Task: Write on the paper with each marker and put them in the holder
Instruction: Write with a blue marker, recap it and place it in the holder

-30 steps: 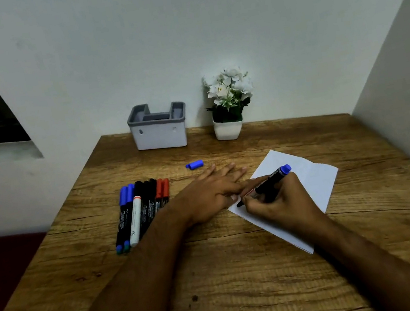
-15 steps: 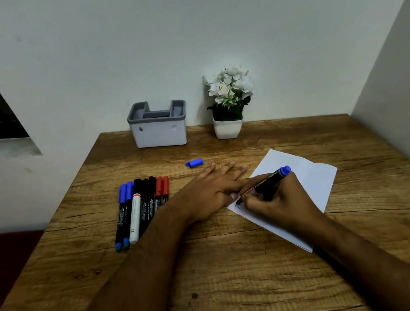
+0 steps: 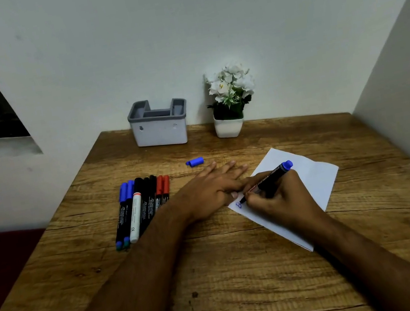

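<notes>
A white sheet of paper lies on the wooden table, right of centre. My right hand grips a black marker with a blue end, its tip touching the paper's left corner beside a small blue mark. My left hand lies flat, fingers spread, pressing the paper's left edge. The marker's blue cap lies loose on the table behind my left hand. A row of several capped markers, blue, white, black and red, lies to the left. The grey-rimmed white holder stands at the back by the wall.
A small white pot with white flowers stands right of the holder. Walls close the table at the back and the right. The table's left edge drops to a dark red floor.
My right hand has shifted the marker slightly on the paper, and a small blue mark now shows at the tip. My left hand has stayed flat in place.
</notes>
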Demonstrator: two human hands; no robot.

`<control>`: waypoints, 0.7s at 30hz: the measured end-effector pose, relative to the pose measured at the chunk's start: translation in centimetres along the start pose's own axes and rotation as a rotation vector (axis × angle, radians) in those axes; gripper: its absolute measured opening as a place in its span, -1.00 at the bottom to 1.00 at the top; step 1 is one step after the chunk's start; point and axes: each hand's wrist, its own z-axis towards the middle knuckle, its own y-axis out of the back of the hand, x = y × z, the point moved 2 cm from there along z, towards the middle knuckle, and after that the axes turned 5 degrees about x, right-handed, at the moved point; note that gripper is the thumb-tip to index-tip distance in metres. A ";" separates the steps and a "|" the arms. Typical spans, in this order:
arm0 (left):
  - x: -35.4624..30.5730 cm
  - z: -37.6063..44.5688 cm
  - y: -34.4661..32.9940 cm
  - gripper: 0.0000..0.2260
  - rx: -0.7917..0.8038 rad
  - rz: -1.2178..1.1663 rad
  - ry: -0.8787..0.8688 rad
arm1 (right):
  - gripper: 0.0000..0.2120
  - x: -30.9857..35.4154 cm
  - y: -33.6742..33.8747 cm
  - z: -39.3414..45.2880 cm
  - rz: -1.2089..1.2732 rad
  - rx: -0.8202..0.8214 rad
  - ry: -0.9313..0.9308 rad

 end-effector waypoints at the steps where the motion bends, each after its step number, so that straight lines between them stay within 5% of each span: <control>1: 0.0 0.0 0.0 -0.57 0.001 0.006 0.000 | -0.90 0.0 0.0 0.0 -0.001 -0.005 0.001; 21: 0.1 0.0 -0.1 -0.54 -0.005 0.021 0.002 | -0.91 0.4 0.2 -0.1 -0.036 -0.076 -0.022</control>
